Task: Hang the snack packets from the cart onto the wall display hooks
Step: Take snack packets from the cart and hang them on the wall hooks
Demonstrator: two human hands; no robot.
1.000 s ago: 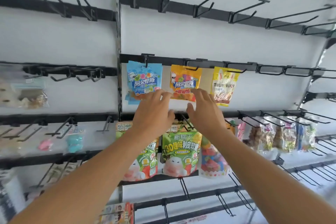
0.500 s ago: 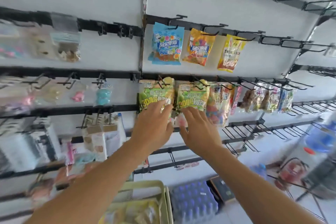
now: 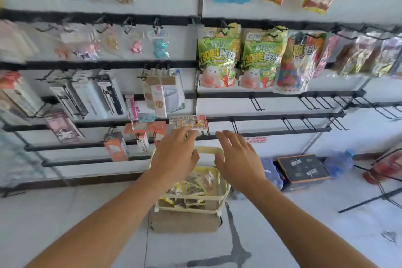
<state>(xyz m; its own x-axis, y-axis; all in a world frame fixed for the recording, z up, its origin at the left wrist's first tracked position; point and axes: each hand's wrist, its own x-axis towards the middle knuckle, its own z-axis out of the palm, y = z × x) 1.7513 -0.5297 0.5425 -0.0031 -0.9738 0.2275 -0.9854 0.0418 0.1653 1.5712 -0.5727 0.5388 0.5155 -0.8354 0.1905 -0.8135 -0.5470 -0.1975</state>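
Cream wire cart (image 3: 224, 189): parked on the floor just below the wall racks, rim open upward, so packets lift straight out toward the hooks.
Snack packets in the cart (image 3: 191, 183): yellow and brown sachets heaped loose in the top tray, not yet on any hook; exact count too blurred to tell.
Left hand (image 3: 174, 156): spread flat above the cart's far handle, fingers relaxed and apart, gripping nothing; judged to be descending for a pick.
Right hand (image 3: 239, 163): beside the left, above the cart's right rim, fingers splayed, also empty.
Green gummy pouches (image 3: 219, 56): hung by punched headers well above the cart, faces outward for display, touching side by side.
Bare double hooks (image 3: 256, 104): up and right of the cart, two rails of free prongs pointing out from the wall; likely landing spots.
Room to move: open air between cart rim and lowest rail; prong tips jut toward the forearms, worth a wide approach.
Dark box (image 3: 303, 169): on the floor right of the cart, near but clear of the reach.
Left-of-cart racks: crowded with small carded goods, little free space.
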